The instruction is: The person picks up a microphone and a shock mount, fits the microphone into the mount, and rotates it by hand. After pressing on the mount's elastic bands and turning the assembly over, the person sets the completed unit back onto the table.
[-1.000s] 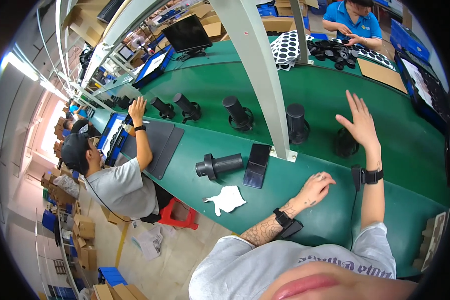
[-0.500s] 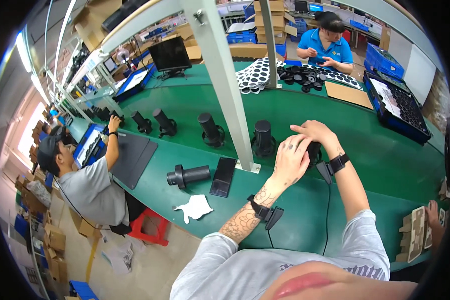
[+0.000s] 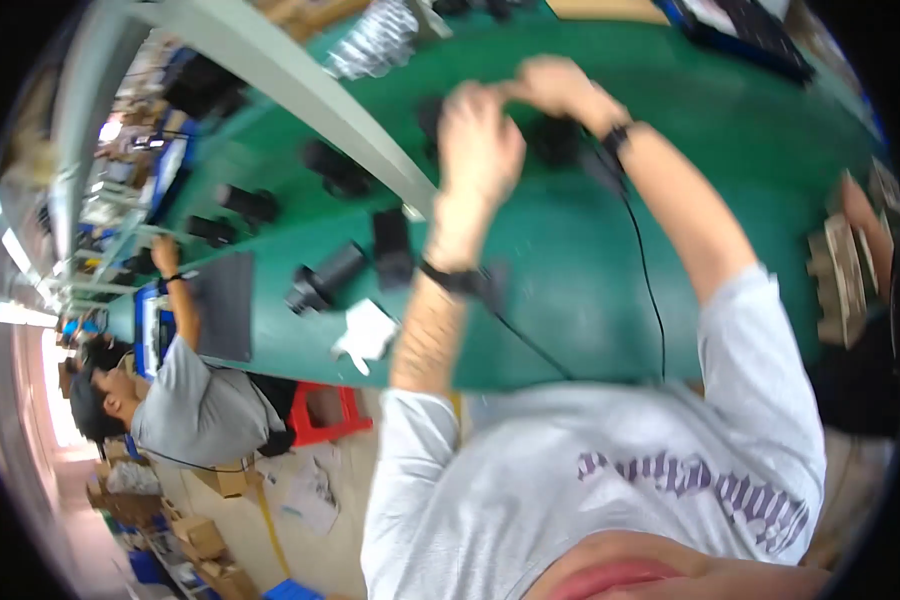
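Observation:
On the green bench, my left hand [image 3: 478, 145] is beside a black cylindrical part [image 3: 430, 118] that stands just right of the pale post and is partly hidden. Motion smears its fingers, so I cannot tell whether it grips anything. Close to it, my right hand [image 3: 558, 86] reaches in above a second black part [image 3: 556, 140], apart from it in the picture; its fingers are blurred too. A black strap with a cabled clip-like device circles each wrist. Nearer me lie a flanged black cylinder [image 3: 327, 278] on its side, a dark phone [image 3: 392, 248] and a white glove-like cloth [image 3: 366, 333].
The pale metal post [image 3: 300, 95] slants down to the bench left of my hands. More black parts [image 3: 335, 168] stand in a row beyond it. A co-worker [image 3: 205, 400] sits at the left by a dark mat [image 3: 223, 305]. Beige trays [image 3: 842, 275] and another person's arm are at the right.
The view has turned and blurred. Both hands have come off the right-hand black part, and my left hand has shifted left toward the part by the post.

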A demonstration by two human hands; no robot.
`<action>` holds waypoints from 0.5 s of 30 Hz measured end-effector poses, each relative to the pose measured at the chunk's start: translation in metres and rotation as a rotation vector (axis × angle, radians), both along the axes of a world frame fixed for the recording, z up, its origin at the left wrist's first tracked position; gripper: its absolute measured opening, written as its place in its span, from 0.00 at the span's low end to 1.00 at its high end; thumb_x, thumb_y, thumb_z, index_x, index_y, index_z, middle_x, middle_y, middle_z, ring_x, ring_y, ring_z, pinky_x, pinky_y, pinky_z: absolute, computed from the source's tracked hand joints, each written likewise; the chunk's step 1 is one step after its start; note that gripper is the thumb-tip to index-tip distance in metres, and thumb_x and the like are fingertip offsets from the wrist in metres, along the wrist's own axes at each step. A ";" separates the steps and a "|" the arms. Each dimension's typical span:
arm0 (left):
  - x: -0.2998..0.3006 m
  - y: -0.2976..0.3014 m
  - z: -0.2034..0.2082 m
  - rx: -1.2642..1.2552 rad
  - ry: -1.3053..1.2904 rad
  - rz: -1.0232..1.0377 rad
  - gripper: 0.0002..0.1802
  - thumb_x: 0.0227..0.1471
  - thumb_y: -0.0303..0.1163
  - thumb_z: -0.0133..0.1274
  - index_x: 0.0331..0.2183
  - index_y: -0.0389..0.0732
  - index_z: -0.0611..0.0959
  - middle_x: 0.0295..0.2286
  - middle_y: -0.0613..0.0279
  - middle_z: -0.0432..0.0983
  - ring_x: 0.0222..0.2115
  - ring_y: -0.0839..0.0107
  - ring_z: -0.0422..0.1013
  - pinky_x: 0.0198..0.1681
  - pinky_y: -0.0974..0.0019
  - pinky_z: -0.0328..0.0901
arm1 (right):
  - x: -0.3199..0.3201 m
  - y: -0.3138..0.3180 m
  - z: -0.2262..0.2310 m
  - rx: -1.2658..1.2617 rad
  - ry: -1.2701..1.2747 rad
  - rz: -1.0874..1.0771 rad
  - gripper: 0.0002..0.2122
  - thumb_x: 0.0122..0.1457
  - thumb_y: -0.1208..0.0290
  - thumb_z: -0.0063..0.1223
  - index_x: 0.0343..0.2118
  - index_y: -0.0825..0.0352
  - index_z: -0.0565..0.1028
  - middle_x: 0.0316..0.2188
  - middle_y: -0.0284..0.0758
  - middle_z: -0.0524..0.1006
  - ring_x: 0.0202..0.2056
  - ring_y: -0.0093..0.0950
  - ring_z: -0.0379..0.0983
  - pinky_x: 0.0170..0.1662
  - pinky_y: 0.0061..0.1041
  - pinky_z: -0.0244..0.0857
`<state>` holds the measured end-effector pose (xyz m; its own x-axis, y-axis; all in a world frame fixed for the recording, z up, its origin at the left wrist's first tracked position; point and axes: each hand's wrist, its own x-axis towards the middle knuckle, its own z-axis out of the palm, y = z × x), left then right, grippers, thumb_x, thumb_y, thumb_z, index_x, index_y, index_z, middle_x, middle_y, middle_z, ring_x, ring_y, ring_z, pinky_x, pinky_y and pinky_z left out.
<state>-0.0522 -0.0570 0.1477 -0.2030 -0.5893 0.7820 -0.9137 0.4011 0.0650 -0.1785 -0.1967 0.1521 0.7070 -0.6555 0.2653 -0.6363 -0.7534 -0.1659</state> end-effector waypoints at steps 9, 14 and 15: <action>-0.003 0.058 0.125 0.433 -0.231 -0.226 0.12 0.48 0.22 0.47 0.37 0.36 0.78 0.32 0.50 0.74 0.34 0.54 0.72 0.39 0.61 0.66 | 0.004 0.001 -0.026 0.090 0.105 -0.185 0.26 0.51 0.44 0.46 0.35 0.65 0.80 0.37 0.44 0.78 0.42 0.40 0.74 0.46 0.35 0.67; -0.005 0.033 0.120 0.445 -0.157 -0.091 0.14 0.46 0.25 0.49 0.38 0.36 0.79 0.35 0.47 0.75 0.37 0.54 0.72 0.42 0.59 0.65 | -0.006 -0.003 -0.023 0.062 0.021 -0.222 0.21 0.48 0.50 0.49 0.34 0.64 0.80 0.36 0.42 0.79 0.39 0.39 0.76 0.44 0.35 0.69; 0.011 0.026 0.113 0.462 -0.128 -0.017 0.14 0.45 0.27 0.50 0.38 0.37 0.79 0.36 0.46 0.75 0.38 0.55 0.72 0.43 0.58 0.65 | 0.007 -0.001 -0.019 0.044 0.009 -0.195 0.20 0.49 0.51 0.49 0.34 0.64 0.81 0.35 0.43 0.79 0.40 0.38 0.76 0.44 0.35 0.69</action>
<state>-0.0413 -0.0309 0.2609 -0.2935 -0.8651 0.4068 -0.9195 0.3719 0.1273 -0.1719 -0.1980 0.1332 0.5682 -0.7909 0.2273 -0.7709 -0.6082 -0.1893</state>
